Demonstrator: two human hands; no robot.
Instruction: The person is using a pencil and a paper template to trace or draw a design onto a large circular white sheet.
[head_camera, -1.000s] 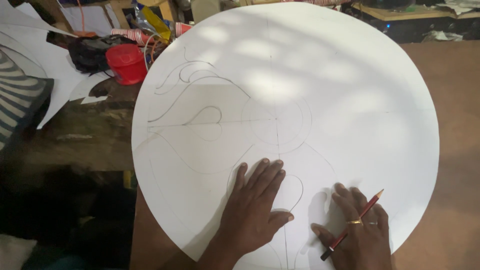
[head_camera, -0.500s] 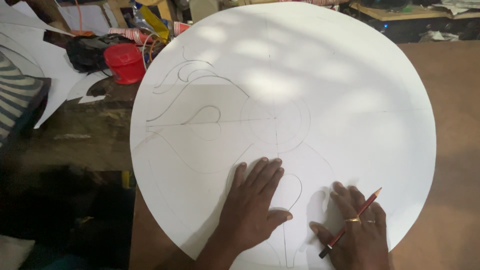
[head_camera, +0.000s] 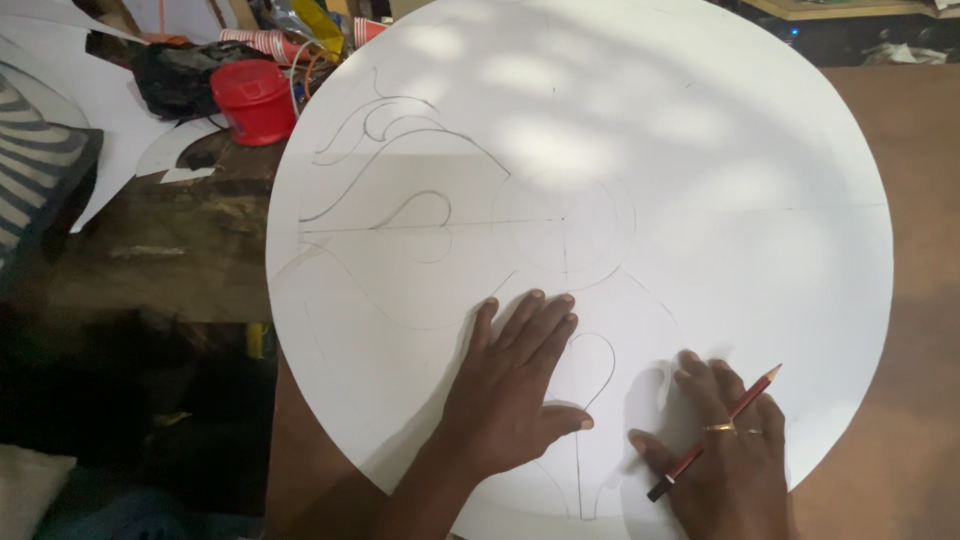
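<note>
So here's where the drawing on the big white round board (head_camera: 700, 200) stands. It lies flat on a brown worktop (head_camera: 900, 150) and takes up most of the view, overhanging the dark clutter on the left.

What's pencilled in so far: a double circle in the middle with thin cross lines running through it, a heart-ish loop to its left, some swirly curved shapes up toward the upper-left edge, a long wavy line sweeping under them, and a teardrop loop at the bottom with a straight line dropping from it. The whole right half and the top of the board are bare except for the faint guide line. So I'd call it maybe a third sketched, with a lot of the pattern left to fill in on the right side, if it's meant to be symmetric.

The left hand (head_camera: 510, 390) is spread open and pressed flat on the board just left of the teardrop, holding nothing. The right hand (head_camera: 725, 460) rests on the board near the bottom edge with a red pencil (head_camera: 715, 433) tucked between the fingers, tip pointing up and away from the paper, so it isn't marking anything right now.

Off to the upper left there's a red tub (head_camera: 252, 100) and some white paper offcuts (head_camera: 100, 90).
</note>
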